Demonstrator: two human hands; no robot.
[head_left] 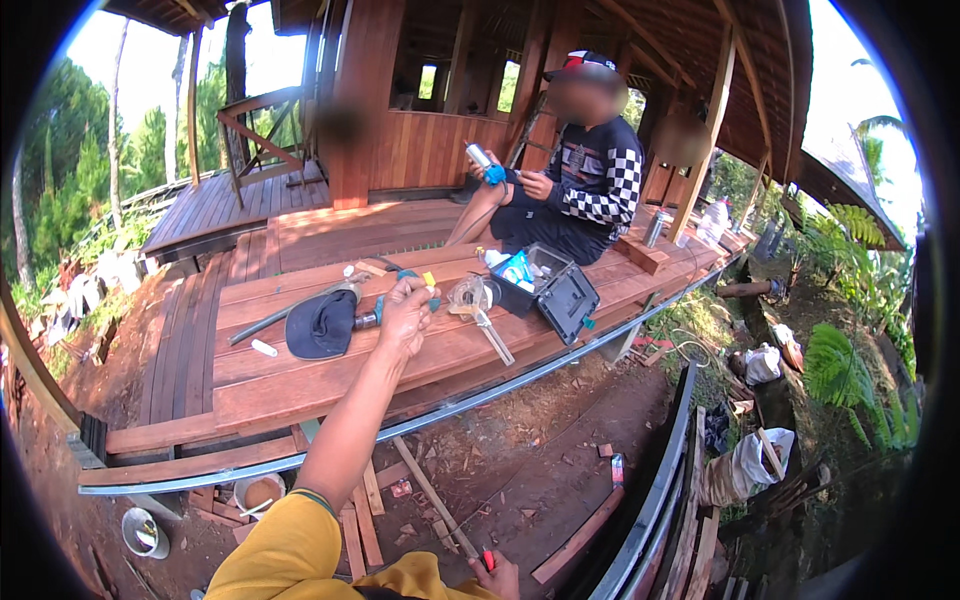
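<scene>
My left hand (405,318) is raised over the plank deck, its fingers closed around a small yellow piece (430,279) whose kind I cannot make out. Partly hidden behind that hand, a teal power tool (368,318) lies on the boards, beside a dark cap (322,325). Low in the view, my right hand (497,578) is closed on a small red thing (488,560), perhaps a handle; the rest of it is hidden. To the right of my left hand lies a clear-and-metal tool (482,305) with a straight arm.
A co-worker (590,170) sits on the deck (270,385), holding a grey-and-blue tool (485,162). An open black toolbox (565,300) stands nearby. Metal edging (420,410) borders the deck. Below are buckets (146,533), wood offcuts (580,535) and a white sack (750,468).
</scene>
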